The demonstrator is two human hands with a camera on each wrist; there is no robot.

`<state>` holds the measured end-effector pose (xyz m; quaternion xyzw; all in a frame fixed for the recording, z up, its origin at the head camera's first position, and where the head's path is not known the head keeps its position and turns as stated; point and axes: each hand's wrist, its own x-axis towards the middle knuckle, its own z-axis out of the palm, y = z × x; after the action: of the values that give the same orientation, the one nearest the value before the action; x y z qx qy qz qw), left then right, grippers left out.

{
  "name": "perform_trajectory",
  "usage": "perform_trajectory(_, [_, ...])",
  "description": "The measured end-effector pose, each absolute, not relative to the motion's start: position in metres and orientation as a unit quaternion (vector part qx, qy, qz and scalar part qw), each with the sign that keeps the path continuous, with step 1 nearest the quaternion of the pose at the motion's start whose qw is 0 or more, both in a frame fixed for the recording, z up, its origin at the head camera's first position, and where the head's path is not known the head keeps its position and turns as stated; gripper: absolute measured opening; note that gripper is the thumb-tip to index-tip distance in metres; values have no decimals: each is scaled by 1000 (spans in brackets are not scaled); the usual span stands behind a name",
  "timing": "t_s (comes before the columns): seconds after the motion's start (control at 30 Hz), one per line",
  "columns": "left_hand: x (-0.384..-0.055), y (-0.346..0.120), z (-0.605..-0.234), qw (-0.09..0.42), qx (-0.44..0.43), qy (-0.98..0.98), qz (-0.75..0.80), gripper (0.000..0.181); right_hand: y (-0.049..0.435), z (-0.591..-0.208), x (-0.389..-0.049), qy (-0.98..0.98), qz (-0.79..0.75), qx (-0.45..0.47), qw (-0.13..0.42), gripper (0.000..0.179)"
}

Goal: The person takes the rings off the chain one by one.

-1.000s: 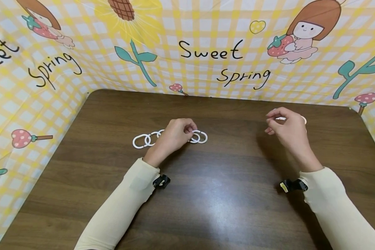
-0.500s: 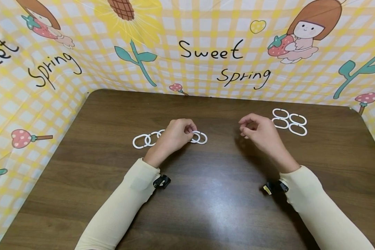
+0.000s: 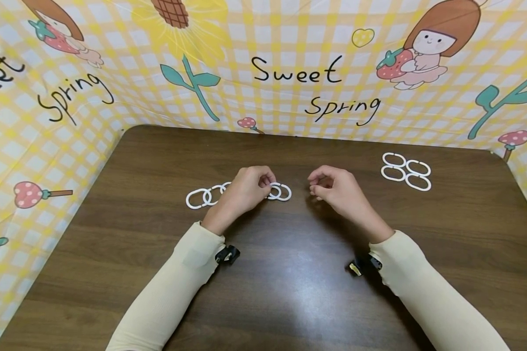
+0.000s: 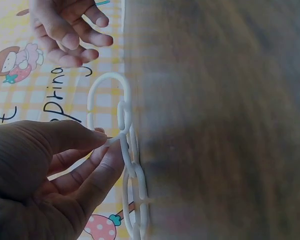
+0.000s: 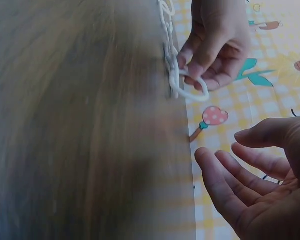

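Observation:
A chain of white plastic links lies on the table, left of the middle. My left hand covers its middle part in the head view. In the left wrist view, thumb and fingers pinch the end link, which stands tilted up from the chain. The rest of the chain trails away from it along the tabletop. My right hand hovers to the right of the chain, a short gap from the end link. Its fingers are loosely bent, thumb apart from them, with nothing between.
Several loose white links lie grouped at the back right of the brown wooden table. A yellow checked cloth with printed figures stands as a wall behind and along the sides. Black wrist devices sit at the cuffs.
My right hand has moved left from above the loose links toward the chain, uncovering those links. My left hand has stayed in place, holding the end link.

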<state>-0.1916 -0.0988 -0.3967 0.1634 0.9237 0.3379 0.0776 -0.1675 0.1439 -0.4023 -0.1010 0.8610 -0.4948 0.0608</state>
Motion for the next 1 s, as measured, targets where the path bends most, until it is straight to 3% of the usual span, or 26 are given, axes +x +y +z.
perform_trajectory(1.0, [-194,-102,-398,58,177,923,336,12,95,-409,-179,807,-571,-87,122,17])
